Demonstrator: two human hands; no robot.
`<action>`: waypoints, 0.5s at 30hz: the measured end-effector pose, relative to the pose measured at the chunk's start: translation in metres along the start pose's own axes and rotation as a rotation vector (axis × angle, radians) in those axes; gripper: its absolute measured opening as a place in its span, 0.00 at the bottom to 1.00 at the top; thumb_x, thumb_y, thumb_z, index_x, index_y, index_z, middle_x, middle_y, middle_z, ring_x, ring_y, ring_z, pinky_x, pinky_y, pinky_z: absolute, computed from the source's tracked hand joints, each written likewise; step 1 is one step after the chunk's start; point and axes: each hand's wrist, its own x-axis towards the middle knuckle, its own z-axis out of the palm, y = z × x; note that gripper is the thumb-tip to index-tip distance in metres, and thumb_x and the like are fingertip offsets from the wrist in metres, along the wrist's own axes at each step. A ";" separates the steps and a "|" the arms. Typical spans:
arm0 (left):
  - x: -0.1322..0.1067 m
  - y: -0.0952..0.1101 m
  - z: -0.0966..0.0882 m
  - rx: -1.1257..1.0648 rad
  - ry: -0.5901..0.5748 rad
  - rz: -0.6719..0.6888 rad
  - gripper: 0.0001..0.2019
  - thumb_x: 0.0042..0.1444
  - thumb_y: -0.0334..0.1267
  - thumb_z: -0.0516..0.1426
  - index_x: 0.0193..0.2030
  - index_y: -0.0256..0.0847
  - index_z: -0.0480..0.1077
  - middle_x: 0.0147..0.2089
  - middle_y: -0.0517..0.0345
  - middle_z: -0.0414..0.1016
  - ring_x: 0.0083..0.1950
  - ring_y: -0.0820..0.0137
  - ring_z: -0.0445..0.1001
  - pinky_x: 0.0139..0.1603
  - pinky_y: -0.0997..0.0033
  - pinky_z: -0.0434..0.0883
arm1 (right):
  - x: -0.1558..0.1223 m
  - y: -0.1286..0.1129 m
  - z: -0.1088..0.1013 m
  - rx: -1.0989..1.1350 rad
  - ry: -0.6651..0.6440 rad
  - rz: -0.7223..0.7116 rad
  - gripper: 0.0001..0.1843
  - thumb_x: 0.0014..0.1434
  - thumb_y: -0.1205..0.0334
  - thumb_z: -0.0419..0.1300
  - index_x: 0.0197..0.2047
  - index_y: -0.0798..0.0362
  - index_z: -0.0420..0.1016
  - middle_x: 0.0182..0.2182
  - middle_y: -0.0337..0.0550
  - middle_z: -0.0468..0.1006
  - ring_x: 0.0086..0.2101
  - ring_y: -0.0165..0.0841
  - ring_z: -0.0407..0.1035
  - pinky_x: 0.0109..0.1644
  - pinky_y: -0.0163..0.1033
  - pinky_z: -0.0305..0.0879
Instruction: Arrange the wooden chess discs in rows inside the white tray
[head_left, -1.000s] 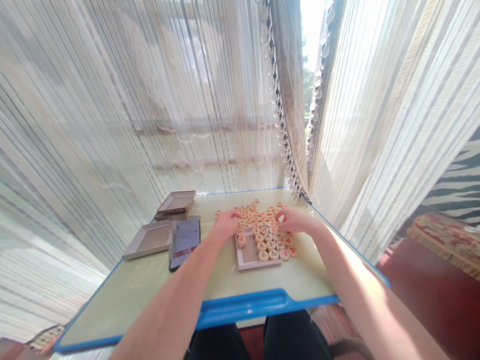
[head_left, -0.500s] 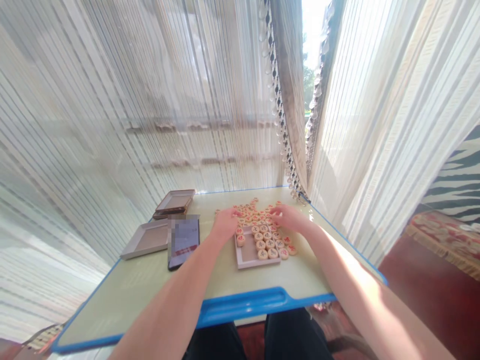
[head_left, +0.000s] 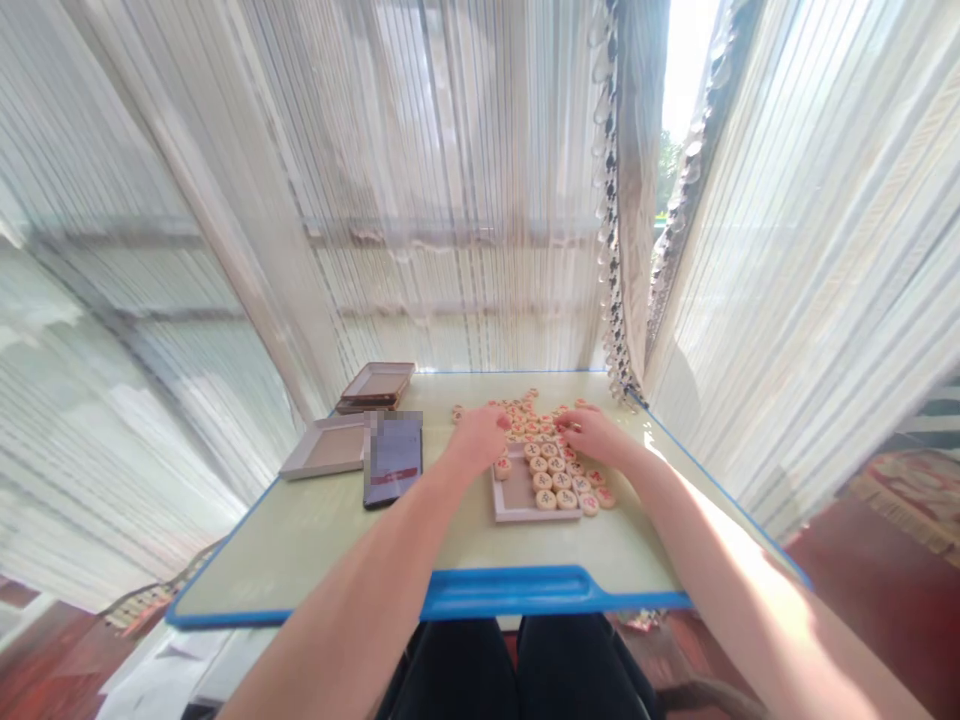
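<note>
Several round wooden chess pieces lie loose on the pale green table. More pieces sit in rows inside a shallow grey tray. My left hand rests at the tray's far left corner, fingers curled over pieces. My right hand is at the tray's far right side, fingers pinched among the loose pieces; what they hold is too small to make out.
A phone lies left of the tray. Beside it is an open grey box lid, with a brown box behind. The table has a blue rim. Sheer curtains hang close behind and to the right.
The camera view swung leftward, so everything sits further right in the frame. Both hands stay over the pieces at the tray's far edge, the left one a little closer in.
</note>
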 end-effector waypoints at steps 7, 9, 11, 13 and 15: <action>0.001 0.004 0.000 0.068 -0.036 -0.064 0.16 0.49 0.27 0.50 0.39 0.40 0.76 0.41 0.51 0.78 0.45 0.64 0.73 0.49 0.69 0.67 | 0.000 0.006 -0.002 0.069 0.000 0.096 0.16 0.56 0.61 0.55 0.47 0.51 0.76 0.40 0.43 0.79 0.47 0.37 0.67 0.52 0.39 0.59; 0.002 0.004 -0.002 0.089 -0.036 -0.055 0.15 0.50 0.28 0.50 0.38 0.40 0.76 0.40 0.51 0.78 0.44 0.63 0.74 0.48 0.68 0.67 | 0.002 0.007 0.000 0.132 0.008 0.118 0.14 0.54 0.62 0.57 0.44 0.52 0.77 0.37 0.42 0.79 0.40 0.35 0.70 0.46 0.37 0.62; 0.004 0.003 -0.006 0.115 -0.028 -0.044 0.14 0.51 0.30 0.50 0.36 0.40 0.77 0.38 0.51 0.78 0.42 0.63 0.74 0.47 0.68 0.67 | 0.002 0.005 0.000 0.189 0.037 0.154 0.13 0.54 0.59 0.57 0.40 0.53 0.77 0.33 0.41 0.79 0.33 0.32 0.71 0.40 0.35 0.62; 0.005 0.000 -0.010 0.148 -0.035 -0.044 0.12 0.51 0.33 0.52 0.34 0.40 0.77 0.35 0.52 0.78 0.39 0.64 0.74 0.43 0.70 0.67 | 0.000 -0.002 -0.001 0.229 0.102 0.183 0.14 0.55 0.55 0.56 0.39 0.54 0.77 0.32 0.42 0.78 0.31 0.32 0.70 0.37 0.35 0.62; 0.005 -0.003 -0.014 0.173 -0.071 -0.044 0.11 0.51 0.36 0.53 0.32 0.39 0.77 0.31 0.53 0.77 0.35 0.66 0.73 0.39 0.72 0.67 | -0.005 -0.012 -0.005 0.292 0.129 0.162 0.16 0.55 0.52 0.55 0.39 0.54 0.77 0.33 0.42 0.78 0.33 0.33 0.70 0.36 0.35 0.61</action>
